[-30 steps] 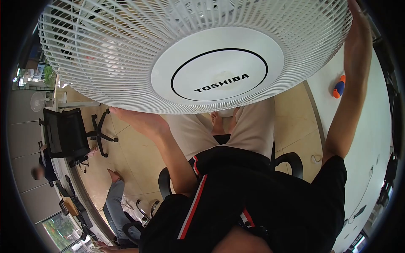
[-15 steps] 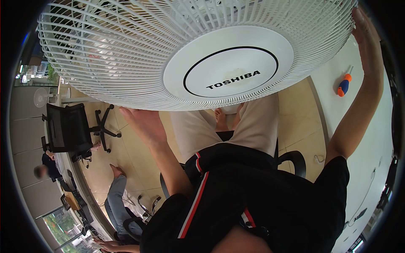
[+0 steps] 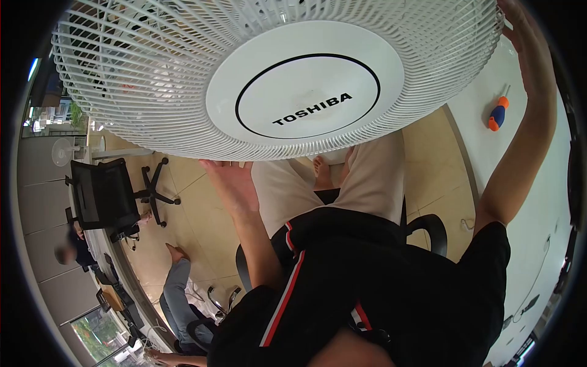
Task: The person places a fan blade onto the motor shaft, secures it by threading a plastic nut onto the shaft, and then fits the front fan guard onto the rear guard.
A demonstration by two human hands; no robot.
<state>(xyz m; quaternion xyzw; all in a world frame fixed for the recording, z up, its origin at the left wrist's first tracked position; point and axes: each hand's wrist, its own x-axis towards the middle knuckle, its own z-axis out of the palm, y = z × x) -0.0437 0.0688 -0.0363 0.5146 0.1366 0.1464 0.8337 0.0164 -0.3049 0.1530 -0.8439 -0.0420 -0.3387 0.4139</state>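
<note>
Head view: one big white fan grille [image 3: 306, 85] over the lap [image 3: 281, 189], running off the top, right side overlapping the curved tabletop [image 3: 520, 214] edge. Left hand [image 3: 237, 188] palm-up at the lower rim, right hand [image 3: 531, 58] at the right rim, pretty far apart; can't tell if clamped. One orange-and-blue screwdriver [image 3: 499, 114] between that edge and the right forearm [image 3: 518, 159], with some room around. One mesh chair [image 3: 104, 194] off left.

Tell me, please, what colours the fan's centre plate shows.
The plate is white, its ring and lettering black, in the head view.
</note>
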